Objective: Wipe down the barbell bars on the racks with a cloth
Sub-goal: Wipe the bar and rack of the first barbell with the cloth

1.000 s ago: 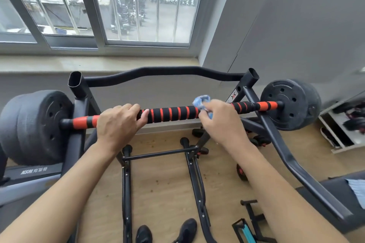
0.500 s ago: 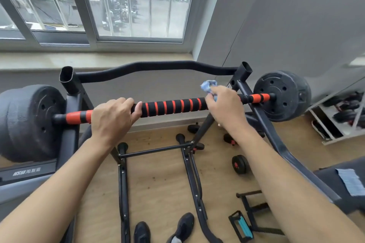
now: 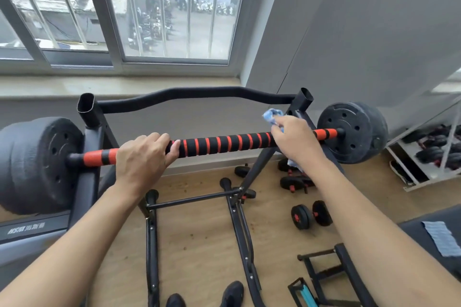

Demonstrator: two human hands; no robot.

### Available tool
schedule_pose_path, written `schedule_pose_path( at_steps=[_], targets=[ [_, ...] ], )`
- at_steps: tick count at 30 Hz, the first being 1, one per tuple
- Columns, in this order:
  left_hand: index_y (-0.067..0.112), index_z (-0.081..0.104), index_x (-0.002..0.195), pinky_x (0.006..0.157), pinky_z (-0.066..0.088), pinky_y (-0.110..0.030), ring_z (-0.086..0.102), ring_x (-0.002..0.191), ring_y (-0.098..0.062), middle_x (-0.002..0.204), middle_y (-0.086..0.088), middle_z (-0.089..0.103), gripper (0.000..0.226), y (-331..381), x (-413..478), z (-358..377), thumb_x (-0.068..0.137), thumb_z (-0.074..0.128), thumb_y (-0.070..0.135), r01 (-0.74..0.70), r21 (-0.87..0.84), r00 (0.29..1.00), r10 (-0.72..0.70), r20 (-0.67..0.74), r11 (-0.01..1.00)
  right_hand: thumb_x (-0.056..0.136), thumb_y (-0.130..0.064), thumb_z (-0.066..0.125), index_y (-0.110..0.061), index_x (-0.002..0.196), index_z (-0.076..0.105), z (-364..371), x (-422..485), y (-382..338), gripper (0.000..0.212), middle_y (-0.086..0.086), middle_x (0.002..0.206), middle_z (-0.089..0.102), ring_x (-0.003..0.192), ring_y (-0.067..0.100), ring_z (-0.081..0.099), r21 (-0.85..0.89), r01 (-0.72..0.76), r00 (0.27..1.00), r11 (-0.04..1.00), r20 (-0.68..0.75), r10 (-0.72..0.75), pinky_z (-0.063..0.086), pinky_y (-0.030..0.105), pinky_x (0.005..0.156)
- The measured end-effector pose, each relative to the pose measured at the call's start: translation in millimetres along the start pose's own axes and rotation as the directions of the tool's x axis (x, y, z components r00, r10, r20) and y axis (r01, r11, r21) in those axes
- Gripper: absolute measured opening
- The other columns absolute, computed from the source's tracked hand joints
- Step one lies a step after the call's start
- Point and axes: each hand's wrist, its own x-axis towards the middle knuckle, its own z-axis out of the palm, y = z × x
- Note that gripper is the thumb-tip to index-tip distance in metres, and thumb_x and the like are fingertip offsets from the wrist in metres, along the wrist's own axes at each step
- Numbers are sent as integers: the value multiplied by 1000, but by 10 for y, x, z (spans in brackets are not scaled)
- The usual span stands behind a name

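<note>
Blue cloth [image 3: 272, 115] mostly hidden under right hand [image 3: 296, 141] on barbell bar [image 3: 224, 143].

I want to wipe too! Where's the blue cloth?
In the head view, the crumpled blue cloth is gripped in the right hand, at the right end of the black-and-orange striped bar, near the black weight plate.
</note>
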Motion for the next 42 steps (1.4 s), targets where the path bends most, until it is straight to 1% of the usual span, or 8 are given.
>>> schedule_pose_path(
  at_steps=[2, 11, 19, 25, 29, 32, 35, 42],
  targets=[
    [13, 58, 81, 47, 40, -38, 55, 56, -30, 68, -5, 57, 55, -10, 13, -11, 112, 31, 50, -5, -9, 1000, 5, 7, 1000, 98, -19, 48, -16, 99, 69, 109, 63, -29, 22, 2, 85, 56, 82, 24, 57, -63, 34, 997, 997, 72, -30, 40, 32, 67],
    [15, 59, 84, 50, 44, -38, 57, 58, -29, 70, -4, 59, 55, -28, 14, 7, 111, 29, 52, 15, -20, 999, -14, 36, 1000, 89, -22, 48, -35, 57, 39, 121, -71, -164, 36, -7, 61, 43, 61, 17, 46, 142, 58, 998, 988, 14, -60, 35, 32, 57],
    [14, 60, 81, 48, 42, -36, 56, 56, -29, 68, -4, 60, 56, -26, 12, 32, 111, 31, 51, 21, -47, 1000, -20, 16, 999, 97, -25, 42, -30, 123, 59, 757, -959, -513, 31, -7, 88, 50, 76, 24, 56, 98, 342, 923, 935, 155, -353, 50, 42, 64],
    [16, 58, 79, 48, 42, -35, 56, 55, -27, 67, -2, 59, 54, -15, 18, -6, 110, 33, 52, 42, -52, 999, -40, 35, 998, 108, -31, 37, -27, 98, 54, 605, -360, -406, 19, -3, 79, 53, 69, 17, 56, 363, -52, 989, 930, -112, 99, 45, 38, 60],
    [16, 58, 80, 47, 44, -34, 54, 55, -25, 67, 0, 59, 52, -28, 15, -30, 109, 34, 52, 41, -72, 998, -38, 53, 997, 105, -22, 41, -28, 142, 54, 750, -648, -576, 39, -6, 94, 55, 85, 23, 59, 268, 186, 975, 945, 73, -212, 50, 42, 72],
    [18, 55, 78, 46, 35, -30, 53, 54, -25, 66, 1, 56, 46, -14, 25, -70, 108, 37, 48, 34, -84, 999, -31, 38, 996, 105, -24, 43, -34, 111, 61, 607, -658, -557, 21, -10, 79, 52, 74, 16, 55, 234, 288, 953, 929, 25, -302, 45, 39, 63],
    [21, 48, 78, 47, 30, -32, 58, 57, -29, 67, -1, 57, 36, -64, 17, -111, 108, 36, 36, 20, -111, 999, -16, 36, 994, 106, -27, 40, -33, 90, 48, 460, -285, -464, 19, 1, 71, 53, 65, 18, 54, 393, -35, 999, 919, -15, 44, 44, 38, 60],
    [19, 42, 78, 48, 41, -34, 55, 54, -30, 64, -1, 55, 30, -109, 74, -176, 106, 38, 29, 93, -205, 989, -67, 131, 974, 104, -23, 40, -22, 143, 56, 1049, -711, -1406, 43, 11, 97, 69, 84, 30, 63, 448, 95, 989, 889, 60, -136, 52, 45, 75]
  ],
)
